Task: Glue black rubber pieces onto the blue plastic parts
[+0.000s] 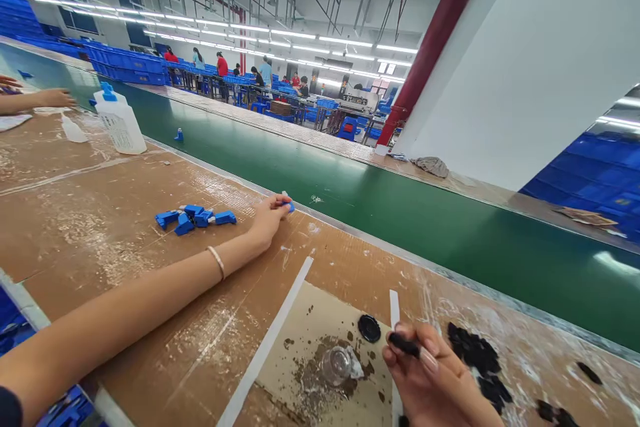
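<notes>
With my left hand [267, 221], right of the blue pile [194, 217], I am pinching a small blue part [289, 206] by the far edge of the bench [135, 187]. The clear cup [336, 365] is sitting nearer my right hand [434, 373], left of its fingertips. That hand is grasping a black piece [404, 345], its long axis slanting down rightward, toward the palm; loose black pieces [474, 349] are lying farther right.

Bright, even light; rows of white ceiling tube lights [295, 33]. Pale glare on glossy green conveyor surface [320, 177] and scuffed brown bench [125, 240]. Wide-angle stretch toward edges; distant background soft, fine detail lost.
</notes>
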A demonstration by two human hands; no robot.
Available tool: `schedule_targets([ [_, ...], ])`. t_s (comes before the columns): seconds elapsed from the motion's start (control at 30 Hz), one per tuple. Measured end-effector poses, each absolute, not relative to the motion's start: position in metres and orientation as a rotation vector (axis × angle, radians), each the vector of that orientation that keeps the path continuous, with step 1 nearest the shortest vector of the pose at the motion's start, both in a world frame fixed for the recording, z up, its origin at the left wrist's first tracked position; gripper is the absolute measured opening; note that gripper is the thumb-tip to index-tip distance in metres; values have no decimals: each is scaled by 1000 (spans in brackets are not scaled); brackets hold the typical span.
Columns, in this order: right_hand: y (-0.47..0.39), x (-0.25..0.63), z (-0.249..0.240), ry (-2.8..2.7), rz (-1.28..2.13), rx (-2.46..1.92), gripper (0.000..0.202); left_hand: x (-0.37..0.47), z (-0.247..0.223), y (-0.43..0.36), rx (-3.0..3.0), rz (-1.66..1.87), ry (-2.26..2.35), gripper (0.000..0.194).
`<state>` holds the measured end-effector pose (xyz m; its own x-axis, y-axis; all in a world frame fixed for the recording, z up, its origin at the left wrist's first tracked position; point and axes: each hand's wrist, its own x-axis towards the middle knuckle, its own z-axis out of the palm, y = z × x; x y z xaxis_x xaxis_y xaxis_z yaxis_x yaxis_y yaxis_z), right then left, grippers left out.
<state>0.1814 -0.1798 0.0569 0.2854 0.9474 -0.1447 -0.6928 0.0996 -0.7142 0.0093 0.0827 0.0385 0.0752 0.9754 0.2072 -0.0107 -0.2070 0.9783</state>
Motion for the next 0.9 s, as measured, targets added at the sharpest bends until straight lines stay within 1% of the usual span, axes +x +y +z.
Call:
schedule_targets([
  [0.13,-183,172,60,-440,1247,-851,30,8,43,-24,1244,1033,762,40],
  [0.17,-184,171,60,-463,1224,-894,29,6,45,-43,1106,921,615,43],
  [0.23,-187,171,59,-543,1134,-999,28,3,49,-65,978,865,467,44],
  [0.37,-194,180,56,-827,972,-1159,19,-5,50,-55,961,974,485,41],
  [0.53,-204,180,54,-1139,786,-1286,11,-5,40,-45,989,893,514,40],
  [0.73,-204,186,61,-1259,702,-1369,9,1,33,-53,1082,866,489,38],
  [0.83,-214,186,71,-1520,767,-1305,5,2,31,-50,1100,860,475,38],
  [0.9,-232,176,77,-1728,968,-1229,5,2,29,-49,1100,857,467,38],
])
